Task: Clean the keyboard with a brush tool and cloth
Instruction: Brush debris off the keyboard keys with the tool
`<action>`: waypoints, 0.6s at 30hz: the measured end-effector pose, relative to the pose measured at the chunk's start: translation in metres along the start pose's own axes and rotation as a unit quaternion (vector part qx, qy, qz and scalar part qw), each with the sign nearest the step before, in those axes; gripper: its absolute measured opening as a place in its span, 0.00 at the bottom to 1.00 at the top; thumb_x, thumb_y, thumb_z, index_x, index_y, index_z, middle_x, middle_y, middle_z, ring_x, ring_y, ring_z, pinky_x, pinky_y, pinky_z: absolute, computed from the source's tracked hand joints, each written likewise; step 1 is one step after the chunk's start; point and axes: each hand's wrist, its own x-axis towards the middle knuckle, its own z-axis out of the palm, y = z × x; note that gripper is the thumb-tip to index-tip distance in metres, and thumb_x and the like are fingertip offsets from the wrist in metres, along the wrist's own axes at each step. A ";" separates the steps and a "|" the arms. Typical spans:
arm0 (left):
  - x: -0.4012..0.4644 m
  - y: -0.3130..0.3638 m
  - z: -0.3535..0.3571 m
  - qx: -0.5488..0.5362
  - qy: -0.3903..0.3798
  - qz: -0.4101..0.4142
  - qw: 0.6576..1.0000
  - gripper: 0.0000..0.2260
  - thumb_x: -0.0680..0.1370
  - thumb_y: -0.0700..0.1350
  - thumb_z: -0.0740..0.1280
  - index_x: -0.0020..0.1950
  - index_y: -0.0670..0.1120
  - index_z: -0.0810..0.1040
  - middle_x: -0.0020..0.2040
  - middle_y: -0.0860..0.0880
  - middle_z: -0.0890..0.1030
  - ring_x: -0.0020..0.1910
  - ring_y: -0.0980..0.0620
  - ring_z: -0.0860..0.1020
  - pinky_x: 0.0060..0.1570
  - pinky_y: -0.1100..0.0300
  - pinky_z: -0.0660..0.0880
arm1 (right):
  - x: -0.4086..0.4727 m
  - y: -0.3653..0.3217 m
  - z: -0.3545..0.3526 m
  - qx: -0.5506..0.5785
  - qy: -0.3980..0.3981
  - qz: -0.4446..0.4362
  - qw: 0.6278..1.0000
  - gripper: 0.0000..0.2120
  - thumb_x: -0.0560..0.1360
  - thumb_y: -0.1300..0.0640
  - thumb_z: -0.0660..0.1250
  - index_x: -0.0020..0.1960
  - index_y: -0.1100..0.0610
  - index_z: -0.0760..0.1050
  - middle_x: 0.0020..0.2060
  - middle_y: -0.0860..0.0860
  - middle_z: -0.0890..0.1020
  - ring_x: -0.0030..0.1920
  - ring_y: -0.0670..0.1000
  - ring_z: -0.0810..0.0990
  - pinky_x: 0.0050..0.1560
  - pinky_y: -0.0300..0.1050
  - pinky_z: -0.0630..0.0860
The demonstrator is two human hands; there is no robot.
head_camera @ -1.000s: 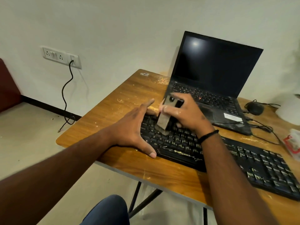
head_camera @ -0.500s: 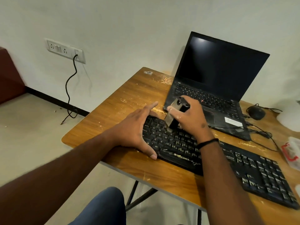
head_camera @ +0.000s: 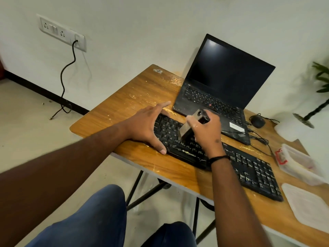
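A long black keyboard (head_camera: 249, 166) lies diagonally across the wooden table (head_camera: 135, 97). My left hand (head_camera: 146, 127) spans its left end, thumb on the near edge and fingers spread over the far corner. My right hand (head_camera: 207, 132) grips a grey and black brush tool (head_camera: 192, 123), held tilted with its lower end on the keys near the keyboard's left part. No cloth is visible.
An open black laptop (head_camera: 222, 86) stands behind the keyboard, with a mouse (head_camera: 257, 121) and cables to its right. A clear plastic box (head_camera: 299, 164) and its lid (head_camera: 309, 205) lie at the right edge. Crumbs dot the tabletop. My knees are below the table.
The camera has pulled back and shifted, so more of the right side shows. The brush tool has moved slightly over the keys in my right hand. My left hand has stayed on the keyboard's end.
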 end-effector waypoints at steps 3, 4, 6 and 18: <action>-0.001 0.000 0.000 0.004 0.000 0.000 1.000 0.67 0.50 0.73 0.78 0.80 0.61 0.46 0.75 0.51 0.67 0.74 0.48 0.65 0.74 0.42 0.61 | -0.007 -0.003 -0.009 -0.012 -0.076 -0.020 0.997 0.11 0.73 0.58 0.72 0.36 0.55 0.72 0.31 0.47 0.76 0.32 0.47 0.74 0.35 0.46 0.73; -0.001 0.001 0.000 0.004 -0.001 0.001 1.000 0.67 0.50 0.72 0.79 0.80 0.60 0.46 0.76 0.51 0.67 0.74 0.48 0.64 0.75 0.43 0.61 | -0.007 -0.003 -0.008 -0.022 -0.049 -0.016 0.998 0.10 0.74 0.57 0.72 0.37 0.54 0.72 0.32 0.47 0.77 0.33 0.47 0.75 0.35 0.45 0.74; -0.001 0.003 -0.001 0.004 -0.001 0.004 1.000 0.66 0.51 0.70 0.81 0.81 0.59 0.47 0.75 0.51 0.67 0.74 0.48 0.64 0.75 0.44 0.60 | -0.006 -0.005 0.001 -0.029 0.045 -0.004 0.999 0.09 0.75 0.54 0.71 0.40 0.53 0.73 0.35 0.47 0.78 0.35 0.43 0.76 0.36 0.44 0.75; -0.002 0.001 0.001 0.005 0.010 0.014 1.000 0.66 0.52 0.67 0.83 0.81 0.57 0.48 0.77 0.47 0.65 0.75 0.46 0.63 0.74 0.46 0.59 | -0.024 -0.019 0.001 -0.070 0.040 -0.012 0.997 0.10 0.75 0.56 0.71 0.38 0.51 0.71 0.34 0.45 0.76 0.32 0.39 0.75 0.33 0.32 0.71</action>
